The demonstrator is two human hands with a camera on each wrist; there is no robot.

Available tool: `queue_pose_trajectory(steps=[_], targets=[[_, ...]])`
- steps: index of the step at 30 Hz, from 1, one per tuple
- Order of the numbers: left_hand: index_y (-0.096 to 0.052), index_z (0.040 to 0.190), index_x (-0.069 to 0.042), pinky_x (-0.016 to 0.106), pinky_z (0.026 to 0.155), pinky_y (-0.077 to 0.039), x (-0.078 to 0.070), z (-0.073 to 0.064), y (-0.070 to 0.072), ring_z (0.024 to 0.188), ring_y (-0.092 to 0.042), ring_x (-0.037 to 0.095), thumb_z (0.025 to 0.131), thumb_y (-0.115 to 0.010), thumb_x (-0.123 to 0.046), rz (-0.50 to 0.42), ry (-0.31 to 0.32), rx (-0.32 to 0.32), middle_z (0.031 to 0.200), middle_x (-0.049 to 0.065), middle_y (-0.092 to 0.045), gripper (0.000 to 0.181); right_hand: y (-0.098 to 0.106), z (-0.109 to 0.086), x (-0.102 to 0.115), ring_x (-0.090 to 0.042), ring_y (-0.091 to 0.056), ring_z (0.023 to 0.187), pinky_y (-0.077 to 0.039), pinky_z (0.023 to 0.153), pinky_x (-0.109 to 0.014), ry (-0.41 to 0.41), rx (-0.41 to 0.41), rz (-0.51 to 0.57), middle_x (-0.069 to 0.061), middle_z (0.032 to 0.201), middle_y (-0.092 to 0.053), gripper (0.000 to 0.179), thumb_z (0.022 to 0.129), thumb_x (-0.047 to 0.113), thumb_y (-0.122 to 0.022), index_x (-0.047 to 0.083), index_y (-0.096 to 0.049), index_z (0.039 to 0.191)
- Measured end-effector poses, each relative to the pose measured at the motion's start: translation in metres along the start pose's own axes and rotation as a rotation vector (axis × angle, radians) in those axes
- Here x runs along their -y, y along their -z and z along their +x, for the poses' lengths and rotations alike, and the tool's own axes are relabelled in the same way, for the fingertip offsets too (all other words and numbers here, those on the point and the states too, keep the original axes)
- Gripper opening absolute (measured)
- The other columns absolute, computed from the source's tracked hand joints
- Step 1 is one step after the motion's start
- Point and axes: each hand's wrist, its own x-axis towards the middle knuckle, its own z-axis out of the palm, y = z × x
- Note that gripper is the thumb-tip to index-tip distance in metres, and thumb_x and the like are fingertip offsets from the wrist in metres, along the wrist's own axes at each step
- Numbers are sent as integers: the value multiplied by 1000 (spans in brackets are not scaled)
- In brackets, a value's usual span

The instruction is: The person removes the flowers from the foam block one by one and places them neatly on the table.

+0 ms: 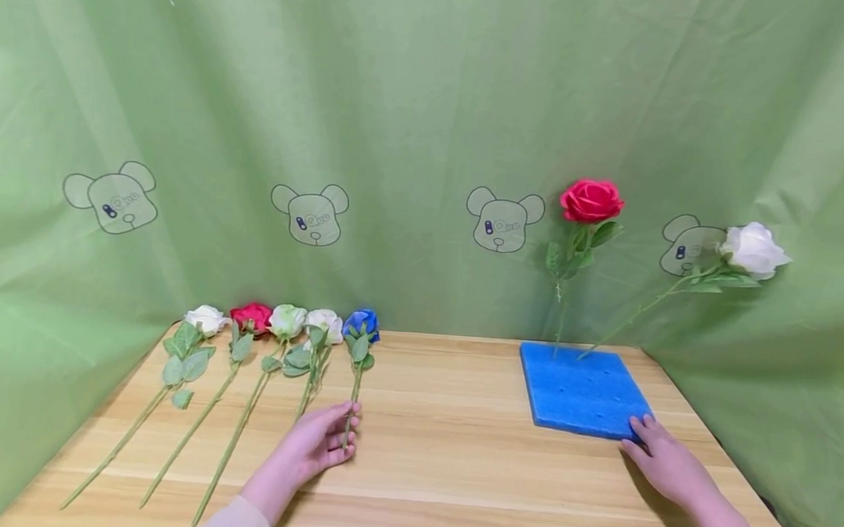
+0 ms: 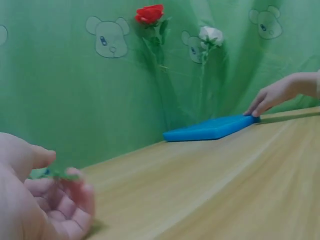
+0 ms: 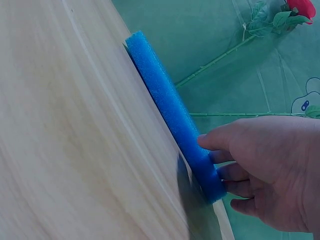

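My left hand (image 1: 321, 441) has its fingers curled round the green stem of a blue rose (image 1: 363, 324), whose bloom points toward the back of the table. In the left wrist view only some green and a bit of blue show between thumb and fingers. A blue foam block (image 1: 580, 395) lies flat at the right. My right hand (image 1: 673, 465) rests on its near right corner, with the fingers (image 3: 235, 172) touching the edge. Rising from the foam's back edge are an upright red rose (image 1: 591, 201) and a white rose (image 1: 753, 250) leaning right.
Left of my left hand, several roses lie side by side on the wooden table (image 1: 442, 453): a white rose (image 1: 206, 320), a red rose (image 1: 251, 317), a pale green rose (image 1: 287, 320) and a pale pink rose (image 1: 325, 324). A green curtain (image 1: 414, 122) hangs behind and at both sides.
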Motion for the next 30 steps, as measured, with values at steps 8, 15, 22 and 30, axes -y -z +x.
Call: queue_pose_trajectory(steps=[8,15,22,30], targets=[[-50,130,4,40,83,-60,-13,-6,11,86,-67,15,100,-51,-31,231,19,67,103,6,-71,46,-2,1,-3,-64,-31,126,-31,100,-74,-3,10,3,-48,139,-28,61,102,32,-48,-19,-41,134],[-38,140,10,44,79,-61,-20,-10,13,87,-67,18,100,-51,-26,347,12,54,113,16,-66,55,-3,3,-4,-64,-31,125,-32,100,-74,1,5,-3,-48,139,-28,62,102,33,-49,-19,-41,134],[-39,139,11,41,70,-62,-21,-10,16,80,-66,17,99,-52,-23,412,-7,24,114,21,-63,54,-3,2,-4,-64,-31,126,-31,100,-74,-3,14,-1,-48,140,-28,62,102,33,-48,-19,-41,134],[-45,136,10,36,64,-61,-24,-13,14,79,-64,18,98,-54,-22,516,-27,-72,112,20,-62,50,-3,3,-3,-64,-31,126,-32,100,-74,-1,14,-8,-48,139,-28,63,101,34,-49,-19,-41,134]])
